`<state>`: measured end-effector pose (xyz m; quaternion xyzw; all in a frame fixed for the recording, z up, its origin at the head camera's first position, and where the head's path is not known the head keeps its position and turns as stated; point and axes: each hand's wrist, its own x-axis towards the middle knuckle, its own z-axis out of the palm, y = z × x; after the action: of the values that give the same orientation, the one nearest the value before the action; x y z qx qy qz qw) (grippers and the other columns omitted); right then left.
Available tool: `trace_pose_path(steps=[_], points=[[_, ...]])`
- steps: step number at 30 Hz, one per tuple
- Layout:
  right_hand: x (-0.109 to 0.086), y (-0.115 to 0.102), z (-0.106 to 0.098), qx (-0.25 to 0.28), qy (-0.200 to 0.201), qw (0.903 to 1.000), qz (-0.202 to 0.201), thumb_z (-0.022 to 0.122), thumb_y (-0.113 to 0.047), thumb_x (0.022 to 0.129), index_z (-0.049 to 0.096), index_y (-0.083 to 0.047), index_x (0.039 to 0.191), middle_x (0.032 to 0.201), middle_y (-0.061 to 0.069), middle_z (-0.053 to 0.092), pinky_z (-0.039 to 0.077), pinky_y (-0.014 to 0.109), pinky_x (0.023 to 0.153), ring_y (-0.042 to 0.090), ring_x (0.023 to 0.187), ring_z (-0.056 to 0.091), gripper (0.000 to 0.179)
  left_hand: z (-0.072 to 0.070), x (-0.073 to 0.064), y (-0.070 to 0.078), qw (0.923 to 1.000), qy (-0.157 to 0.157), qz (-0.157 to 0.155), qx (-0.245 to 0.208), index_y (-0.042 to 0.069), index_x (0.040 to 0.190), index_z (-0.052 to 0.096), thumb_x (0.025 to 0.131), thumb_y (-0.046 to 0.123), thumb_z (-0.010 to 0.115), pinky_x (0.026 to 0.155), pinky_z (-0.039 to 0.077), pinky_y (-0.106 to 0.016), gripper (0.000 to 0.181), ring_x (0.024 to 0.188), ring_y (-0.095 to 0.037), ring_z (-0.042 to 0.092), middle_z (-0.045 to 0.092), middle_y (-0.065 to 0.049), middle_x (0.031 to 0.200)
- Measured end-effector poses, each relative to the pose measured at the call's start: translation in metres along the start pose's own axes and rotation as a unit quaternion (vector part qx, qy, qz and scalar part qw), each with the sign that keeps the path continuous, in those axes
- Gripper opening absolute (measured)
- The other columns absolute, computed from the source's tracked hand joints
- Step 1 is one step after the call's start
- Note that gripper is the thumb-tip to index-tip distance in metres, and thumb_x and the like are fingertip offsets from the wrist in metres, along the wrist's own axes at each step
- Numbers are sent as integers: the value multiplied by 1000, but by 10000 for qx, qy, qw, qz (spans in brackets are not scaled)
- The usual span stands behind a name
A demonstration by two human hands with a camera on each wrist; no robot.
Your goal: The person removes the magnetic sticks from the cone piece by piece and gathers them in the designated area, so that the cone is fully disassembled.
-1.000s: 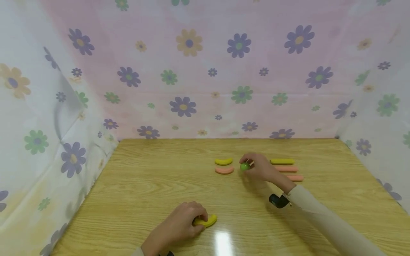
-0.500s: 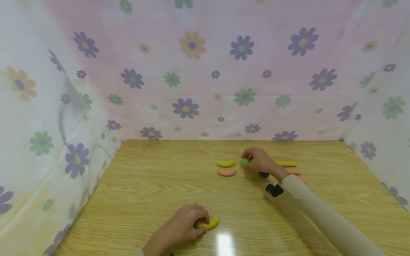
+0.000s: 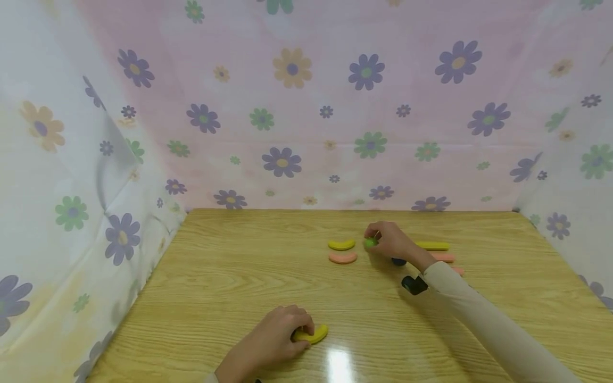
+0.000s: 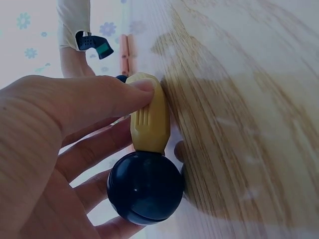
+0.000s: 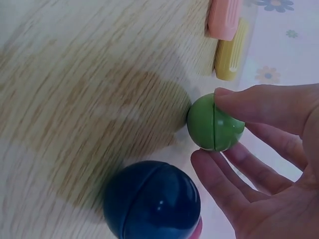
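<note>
In the head view my left hand (image 3: 278, 335) rests low at the front of the table, pinching a yellow curved piece (image 4: 149, 119) by its near end. A dark blue ball (image 4: 144, 188) sits against that end, by the palm. Farther back, my right hand (image 3: 390, 239) pinches a green ball (image 5: 214, 122) between thumb and fingertips, at the table surface or just above it. Another dark blue ball (image 5: 152, 201) lies on the wood below that hand. Left of the green ball lie a second yellow curved piece (image 3: 341, 244) and a pink curved piece (image 3: 342, 258).
To the right, partly behind my right hand and sleeve, lie a straight yellow bar (image 3: 433, 246) and two straight pink bars (image 3: 444, 258). Flowered cloth (image 3: 316, 106) closes off the back and both sides of the wooden table (image 3: 215, 266).
My right hand has shifted slightly toward the back with the green ball, and a dark blue ball has come into view beneath its wrist. My left hand stays in place on the yellow curved piece.
</note>
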<state>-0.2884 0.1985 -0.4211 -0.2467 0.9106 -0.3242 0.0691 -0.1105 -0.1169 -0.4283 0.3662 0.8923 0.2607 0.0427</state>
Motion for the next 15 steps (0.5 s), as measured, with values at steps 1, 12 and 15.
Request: trace_pose_path(steps=[1, 12, 15], points=[[0, 0, 0, -22, 10, 10000, -27, 70, -4, 81, 65, 0, 99, 96, 15, 63, 50, 41, 72, 32, 89, 59, 19, 0, 0, 0, 10000, 1, 9, 10, 19, 88, 67, 79, 13, 76, 77, 46, -25, 14, 82, 0, 52, 62, 15, 94], [-5, -2, -1, -407, 223, 9986, -271, 71, -3, 82, 66, -2, 96, 97, 13, 61, 50, 45, 75, 32, 90, 59, 15, 0, 0, 0, 9999, -54, -32, -150, 19, 87, 66, 79, 12, 77, 70, 44, -19, 15, 79, 0, 50, 61, 14, 94], [-7, -1, -1, -449, 246, 9982, -323, 71, -4, 82, 66, -1, 94, 95, 13, 60, 50, 44, 74, 33, 89, 59, 14, 1, 0, 1, 9999, -37, 0, -143, 19, 87, 66, 79, 13, 76, 69, 44, -19, 15, 78, 0, 50, 61, 14, 93]])
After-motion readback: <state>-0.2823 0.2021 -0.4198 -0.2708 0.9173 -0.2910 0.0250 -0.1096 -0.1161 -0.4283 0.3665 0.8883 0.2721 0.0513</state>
